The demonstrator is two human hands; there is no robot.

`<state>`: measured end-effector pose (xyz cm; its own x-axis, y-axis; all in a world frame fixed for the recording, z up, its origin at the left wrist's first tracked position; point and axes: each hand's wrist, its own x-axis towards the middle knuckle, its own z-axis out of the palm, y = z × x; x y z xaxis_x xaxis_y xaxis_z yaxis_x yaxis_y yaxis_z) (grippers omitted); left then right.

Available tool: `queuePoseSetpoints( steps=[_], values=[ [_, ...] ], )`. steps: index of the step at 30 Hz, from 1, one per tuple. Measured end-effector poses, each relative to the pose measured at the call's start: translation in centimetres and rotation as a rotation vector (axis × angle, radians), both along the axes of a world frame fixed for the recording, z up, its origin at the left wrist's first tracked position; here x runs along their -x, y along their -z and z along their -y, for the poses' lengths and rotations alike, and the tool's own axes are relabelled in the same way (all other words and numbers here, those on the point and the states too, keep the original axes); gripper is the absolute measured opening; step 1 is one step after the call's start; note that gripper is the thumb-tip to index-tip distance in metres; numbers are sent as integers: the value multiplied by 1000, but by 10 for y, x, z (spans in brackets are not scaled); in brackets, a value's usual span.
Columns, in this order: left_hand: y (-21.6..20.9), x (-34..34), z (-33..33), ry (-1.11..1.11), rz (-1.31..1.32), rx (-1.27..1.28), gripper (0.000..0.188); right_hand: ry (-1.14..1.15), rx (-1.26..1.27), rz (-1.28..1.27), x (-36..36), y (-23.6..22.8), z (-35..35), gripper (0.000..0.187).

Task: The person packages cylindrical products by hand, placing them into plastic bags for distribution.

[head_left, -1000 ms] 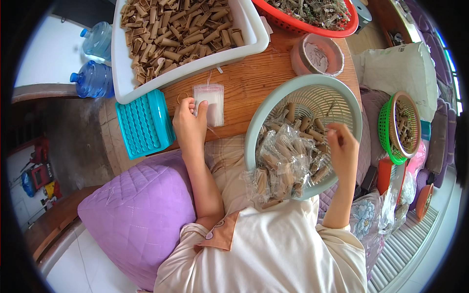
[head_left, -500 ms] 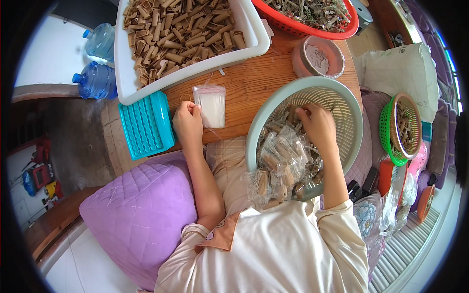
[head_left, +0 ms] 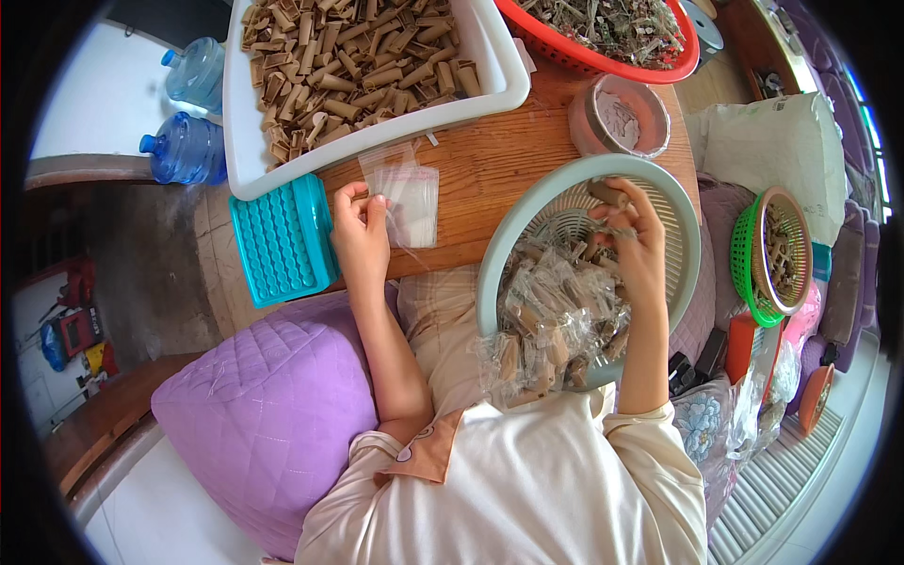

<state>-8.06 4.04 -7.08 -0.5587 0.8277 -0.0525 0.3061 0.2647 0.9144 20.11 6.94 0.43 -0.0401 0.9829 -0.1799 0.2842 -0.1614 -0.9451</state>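
My left hand, fingers curled, pinches a thin clear plastic bag at the edge of a stack of clear bags on the table. My right hand is raised over a grey-green colander. Its fingers close round a short brown rolled piece; a greyish scrap shows just below, too small to name. Clear-wrapped brown pieces are heaped in the near left part of the colander, some at its near rim.
A white tub of short brown pieces stands on the wooden table. Beside my left hand is a turquoise ridged box. Farther right are a pink bowl with white contents, a red basket of dried plant matter and a green basket.
My right hand has risen out of the heap in the colander with a brown piece. My left fingers have loosened from a fist, and a clear bag now stands off the stack.
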Motion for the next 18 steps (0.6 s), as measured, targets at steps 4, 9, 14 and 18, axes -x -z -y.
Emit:
queuePoseSetpoints(
  steps=[4, 9, 14, 18],
  values=[
    [4, 1, 2, 115, 44, -33, 21, 126, 173, -515, -1, -19, 9, 33],
    [-5, -5, 0, 139, -24, 18, 15, 174, 66, -670, -3, -14, 19, 31],
    [-6, -2, 1, 177, -249, 6, 12, 162, 95, -560, -2, -11, 18, 28],
    [-2, -5, 2, 195, -22, 31, 11, 264, 139, -566, 8, -16, 17, 31]
  ],
)
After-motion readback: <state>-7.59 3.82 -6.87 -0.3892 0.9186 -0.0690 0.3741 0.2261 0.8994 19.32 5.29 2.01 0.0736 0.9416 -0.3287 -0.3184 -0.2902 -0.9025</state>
